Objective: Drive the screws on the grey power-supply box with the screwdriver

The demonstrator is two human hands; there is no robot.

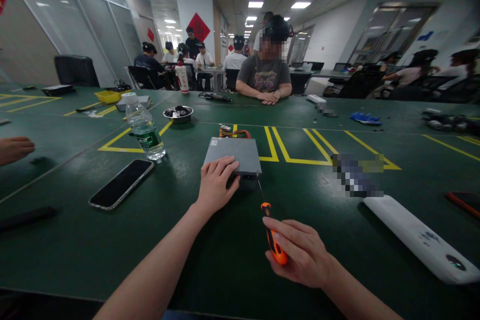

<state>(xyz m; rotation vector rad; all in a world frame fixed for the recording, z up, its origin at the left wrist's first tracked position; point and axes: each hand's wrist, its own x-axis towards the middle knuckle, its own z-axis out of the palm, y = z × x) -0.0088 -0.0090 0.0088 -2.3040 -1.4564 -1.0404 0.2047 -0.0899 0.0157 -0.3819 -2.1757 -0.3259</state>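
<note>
A grey metal computer power supply (234, 152) lies on the green table, its bundle of coloured wires (236, 132) spread behind it. My left hand (217, 182) grips its near left part, fingers over the top and thumb by the front edge. In my right hand (300, 250) is an orange and black screwdriver (275, 242), held by its handle with the fingers closed round it. The screwdriver's thin shaft points away from me, and its tip meets the near right corner of the power supply. Whether a screw sits under the tip is too small to tell.
To the left stand a water bottle (146, 132) and a black phone (122, 185). A metal bowl (178, 114) sits farther back. On the right lies a long white device (420, 237). Another person (264, 77) sits opposite; someone's hand (15, 150) shows at the left edge.
</note>
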